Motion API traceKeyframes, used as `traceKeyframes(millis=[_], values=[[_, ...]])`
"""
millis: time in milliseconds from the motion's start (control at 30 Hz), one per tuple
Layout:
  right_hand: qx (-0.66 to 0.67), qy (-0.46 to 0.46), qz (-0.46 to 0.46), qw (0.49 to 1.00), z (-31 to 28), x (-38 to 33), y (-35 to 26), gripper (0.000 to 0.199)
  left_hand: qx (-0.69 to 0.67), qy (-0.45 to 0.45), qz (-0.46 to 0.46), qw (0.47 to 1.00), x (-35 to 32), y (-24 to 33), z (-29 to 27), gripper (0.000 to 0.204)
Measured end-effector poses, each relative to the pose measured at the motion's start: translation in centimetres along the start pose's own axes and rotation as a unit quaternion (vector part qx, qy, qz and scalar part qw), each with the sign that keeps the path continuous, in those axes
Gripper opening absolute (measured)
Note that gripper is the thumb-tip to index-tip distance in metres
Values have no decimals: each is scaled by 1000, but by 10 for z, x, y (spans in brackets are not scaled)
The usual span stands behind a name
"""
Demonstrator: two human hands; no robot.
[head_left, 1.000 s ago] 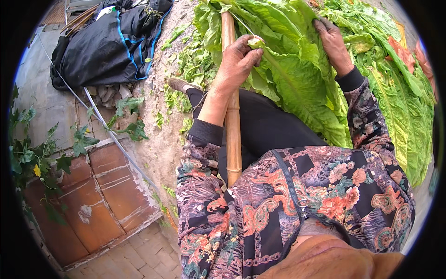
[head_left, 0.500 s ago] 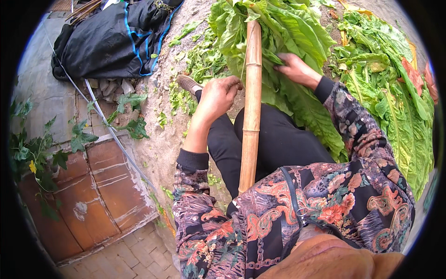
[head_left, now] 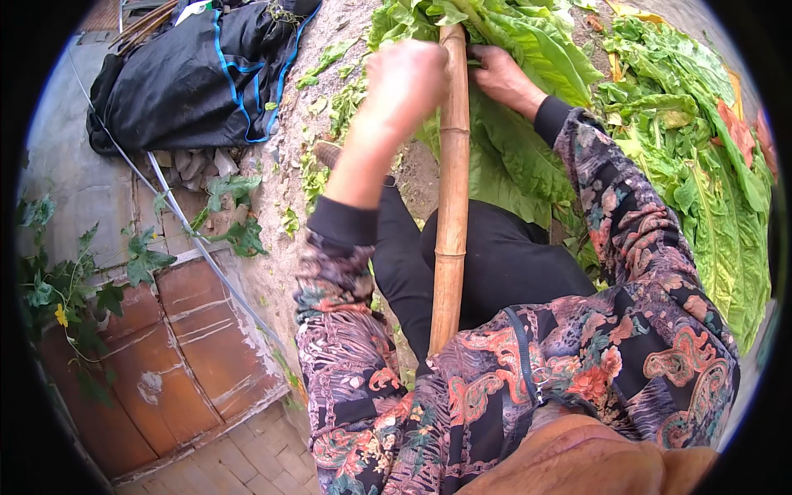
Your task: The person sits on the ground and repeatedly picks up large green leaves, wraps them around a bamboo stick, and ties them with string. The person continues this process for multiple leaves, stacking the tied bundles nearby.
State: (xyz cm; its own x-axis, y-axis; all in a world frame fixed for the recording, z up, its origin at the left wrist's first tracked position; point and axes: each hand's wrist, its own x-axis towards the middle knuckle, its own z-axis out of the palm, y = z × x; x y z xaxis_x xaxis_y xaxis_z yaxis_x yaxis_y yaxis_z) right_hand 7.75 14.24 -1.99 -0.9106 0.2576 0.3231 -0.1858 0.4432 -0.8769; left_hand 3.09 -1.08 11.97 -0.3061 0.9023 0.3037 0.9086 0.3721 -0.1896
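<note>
- Bare sandy ground [head_left: 285, 124] lies under the seated person, with a pile of large green leaves [head_left: 693, 165] spread beyond and to the right of a long yellow-brown bamboo pole [head_left: 451, 206]; a black bag with blue trim [head_left: 190, 74] sits well to the left of the pole, and a worn reddish wooden panel [head_left: 165, 355] lies lower left of it.
- That pole runs from the person's lap up into the leaves, resting over the legs in black trousers [head_left: 495, 264].
- Left hand [head_left: 404, 87] hovers just left of the pole's upper part, fingers curled in a loose fist; whether it grips the pole or a leaf I cannot tell.
- Right hand [head_left: 503, 78] lies just right of the pole, fingers tucked under a broad green leaf [head_left: 528, 49], seemingly holding it, though the fingertips are hidden.
- Risk, as a judgement: leaves of this kind tear easily, so a hard tug beside the pole could rip one.
- Resting loose on the lap, the pole might roll or slide sideways and drag hung leaves into the sand.
- Bamboo nodes could splinter into a fingertip.
</note>
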Motion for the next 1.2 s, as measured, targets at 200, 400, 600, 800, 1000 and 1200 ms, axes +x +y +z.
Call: traceKeyframes(millis=[200,400,600,800,1000,1200], values=[[371,202,115,899,45,26,29,24,-342,82,-199,915,-14,83,12,19],[-72,-19,-52,996,18,-72,12,26,-484,-93,-222,841,-53,89,36,33],[-460,166,314,813,-215,-260,114,32,-521,-77,-212,823,-45,80,32,32],[-629,6,322,707,-311,-395,143,49,-501,-85,-225,831,-41,73,40,31],[-589,289,219,723,-360,-371,92,33,-506,-75,-233,827,-44,63,49,32],[-580,44,431,689,-303,-359,121,39,-415,-88,-214,880,-42,57,55,33]])
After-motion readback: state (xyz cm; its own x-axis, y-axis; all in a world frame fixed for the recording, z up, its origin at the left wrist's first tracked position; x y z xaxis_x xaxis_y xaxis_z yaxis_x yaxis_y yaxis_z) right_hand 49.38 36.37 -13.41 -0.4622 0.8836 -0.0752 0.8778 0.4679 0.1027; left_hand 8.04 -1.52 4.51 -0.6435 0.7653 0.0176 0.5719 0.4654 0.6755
